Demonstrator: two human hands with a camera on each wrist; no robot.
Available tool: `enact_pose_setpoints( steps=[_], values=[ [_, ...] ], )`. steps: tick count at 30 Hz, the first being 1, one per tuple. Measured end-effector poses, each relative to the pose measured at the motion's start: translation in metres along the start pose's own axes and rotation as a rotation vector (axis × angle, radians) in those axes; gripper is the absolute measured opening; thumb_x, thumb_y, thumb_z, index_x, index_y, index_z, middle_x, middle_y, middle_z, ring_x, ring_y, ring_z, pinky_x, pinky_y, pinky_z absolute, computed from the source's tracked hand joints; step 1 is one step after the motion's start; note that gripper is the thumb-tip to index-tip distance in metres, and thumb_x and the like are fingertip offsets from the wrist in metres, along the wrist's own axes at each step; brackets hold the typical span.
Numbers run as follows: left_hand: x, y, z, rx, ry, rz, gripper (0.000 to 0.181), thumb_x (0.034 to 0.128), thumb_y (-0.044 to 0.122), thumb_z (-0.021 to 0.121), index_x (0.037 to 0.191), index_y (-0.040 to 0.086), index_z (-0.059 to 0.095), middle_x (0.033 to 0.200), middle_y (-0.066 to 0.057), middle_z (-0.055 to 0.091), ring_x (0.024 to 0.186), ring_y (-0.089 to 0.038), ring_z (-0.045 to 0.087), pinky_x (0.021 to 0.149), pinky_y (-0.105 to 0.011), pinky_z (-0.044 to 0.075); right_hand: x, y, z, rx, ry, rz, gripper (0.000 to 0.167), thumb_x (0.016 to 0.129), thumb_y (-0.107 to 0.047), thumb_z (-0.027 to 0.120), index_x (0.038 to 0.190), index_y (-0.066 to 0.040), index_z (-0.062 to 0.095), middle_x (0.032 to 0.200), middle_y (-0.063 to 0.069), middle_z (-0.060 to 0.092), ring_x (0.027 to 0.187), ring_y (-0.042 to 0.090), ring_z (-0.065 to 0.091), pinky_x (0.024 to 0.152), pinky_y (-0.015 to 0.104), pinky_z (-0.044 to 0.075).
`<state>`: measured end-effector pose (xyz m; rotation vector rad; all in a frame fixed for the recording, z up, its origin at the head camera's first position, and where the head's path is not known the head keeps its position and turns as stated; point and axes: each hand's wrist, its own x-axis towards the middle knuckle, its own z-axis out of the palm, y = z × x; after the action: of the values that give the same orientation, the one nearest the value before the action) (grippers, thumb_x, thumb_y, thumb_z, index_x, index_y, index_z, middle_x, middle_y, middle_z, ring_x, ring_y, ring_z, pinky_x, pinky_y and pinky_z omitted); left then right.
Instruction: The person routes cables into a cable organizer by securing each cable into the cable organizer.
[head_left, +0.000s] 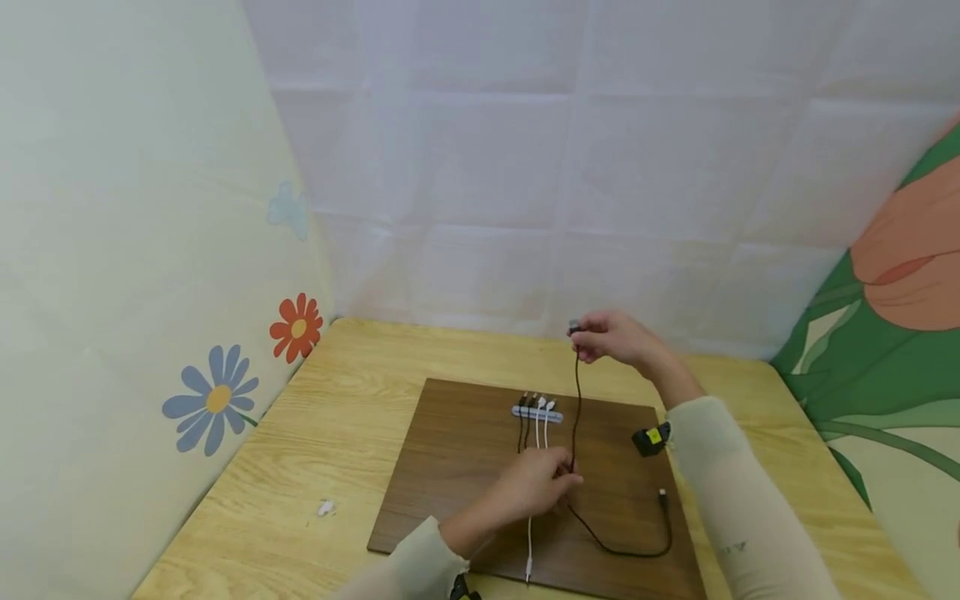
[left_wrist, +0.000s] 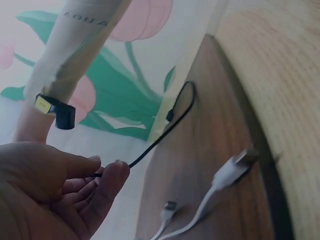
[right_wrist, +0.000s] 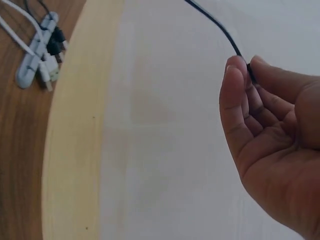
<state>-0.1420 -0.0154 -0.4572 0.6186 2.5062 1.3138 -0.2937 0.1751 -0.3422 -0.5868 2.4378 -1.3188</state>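
Observation:
A black cable (head_left: 577,408) runs taut between my two hands above the brown board (head_left: 442,467). My right hand (head_left: 617,337), raised beyond the board's far edge, pinches one end of it just below the plug (head_left: 573,325). Lower down, the left hand (head_left: 534,482) pinches the same cable between thumb and fingertips, as the left wrist view shows. From there the cable's free part curves over the board to its other plug (head_left: 663,497). A grey-blue cable holder (right_wrist: 23,75) sits near the far edge, gripping two black and two white cables, plugs pointing away. My left hand hides part of them.
A white plug (left_wrist: 232,170) lies at the board's near edge, with a smaller white-cable plug (left_wrist: 168,210) beside it. On the wooden table (head_left: 300,450), left of the board, is a small white scrap (head_left: 326,507). A pale cloth backdrop (head_left: 480,167) stands behind.

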Motion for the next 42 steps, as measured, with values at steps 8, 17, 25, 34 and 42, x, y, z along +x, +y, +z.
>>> enact_pose_setpoints(
  steps=[8,17,25,34,42],
  values=[
    [0.005,-0.003,0.008,-0.137,-0.060,-0.091,0.017,0.1023,0.026,0.062,0.095,0.012,0.065,0.068,0.005,0.065,0.055,-0.010,0.063,0.051,-0.025,0.051,-0.001,0.016,0.015,0.023,-0.015,0.047,0.026,0.104,-0.017,0.058,0.118,0.005,0.063,0.100,0.015,0.069,0.090,0.023,0.069,0.081,0.036,0.059],
    [0.012,-0.010,0.005,-0.221,0.080,-0.097,0.013,0.1038,0.021,0.059,0.096,0.011,0.060,0.071,0.004,0.065,0.054,-0.014,0.063,0.046,-0.024,0.050,-0.004,0.031,0.026,0.060,-0.131,0.033,0.018,0.102,-0.012,0.061,0.109,0.004,0.064,0.096,0.015,0.069,0.090,0.028,0.069,0.086,0.045,0.058],
    [0.014,-0.009,0.013,-0.139,0.112,-0.123,0.016,0.0990,0.014,0.066,0.086,0.011,0.058,0.066,0.006,0.064,0.051,-0.009,0.061,0.043,-0.021,0.048,0.001,0.053,0.038,0.143,-0.089,0.087,0.018,0.098,-0.003,0.064,0.108,0.012,0.061,0.090,0.012,0.072,0.079,0.015,0.071,0.076,0.034,0.060],
    [0.016,-0.014,0.010,0.027,0.122,-0.111,0.017,0.0937,0.017,0.073,0.080,0.008,0.068,0.068,0.006,0.063,0.050,-0.005,0.060,0.046,-0.020,0.047,0.002,0.081,0.048,0.100,-0.066,0.143,0.017,0.098,-0.009,0.066,0.107,0.006,0.064,0.091,0.009,0.073,0.082,0.019,0.072,0.081,0.036,0.059],
    [0.018,-0.017,0.009,0.006,0.127,-0.170,0.011,0.0930,0.014,0.074,0.089,0.005,0.070,0.065,0.004,0.065,0.048,-0.007,0.061,0.046,-0.022,0.048,0.002,0.089,0.054,0.086,-0.092,0.163,0.016,0.098,-0.009,0.066,0.104,0.005,0.065,0.089,0.008,0.074,0.081,0.020,0.073,0.079,0.035,0.060]
  ],
)
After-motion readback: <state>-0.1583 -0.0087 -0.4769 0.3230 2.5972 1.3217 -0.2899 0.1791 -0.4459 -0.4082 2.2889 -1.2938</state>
